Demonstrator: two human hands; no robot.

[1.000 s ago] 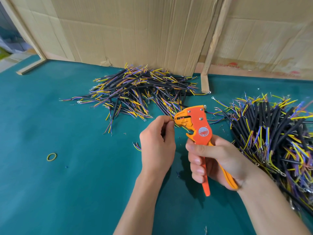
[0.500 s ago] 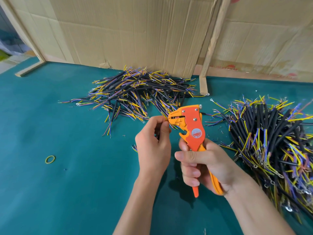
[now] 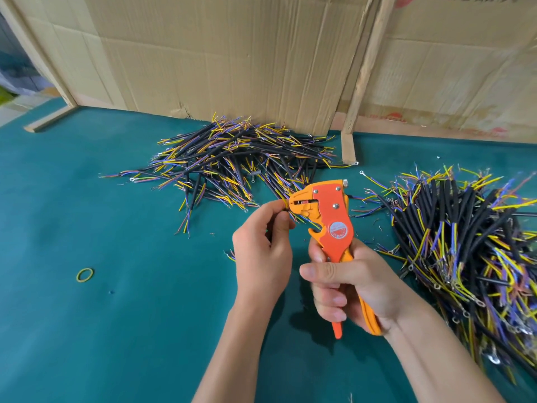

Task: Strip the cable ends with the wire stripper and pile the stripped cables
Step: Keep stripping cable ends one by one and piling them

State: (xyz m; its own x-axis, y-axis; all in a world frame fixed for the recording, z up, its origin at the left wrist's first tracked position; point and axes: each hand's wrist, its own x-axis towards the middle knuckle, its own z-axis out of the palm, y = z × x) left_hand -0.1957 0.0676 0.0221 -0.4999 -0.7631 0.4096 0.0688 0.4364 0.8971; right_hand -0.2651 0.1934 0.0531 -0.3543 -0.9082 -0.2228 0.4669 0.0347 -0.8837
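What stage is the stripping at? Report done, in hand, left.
Done: apparently the cable pile by the cardboard, though stripped ends are too small to confirm. In hand: the left hand pinches a cable at the wire stripper, gripped by the right hand. Left: seemingly the big pile on the right.

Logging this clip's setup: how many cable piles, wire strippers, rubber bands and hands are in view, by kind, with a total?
Cable piles: 2, the far pile and the right pile
Wire stripper: 1
Rubber band: 1
Hands: 2, left hand and right hand
Total: 6
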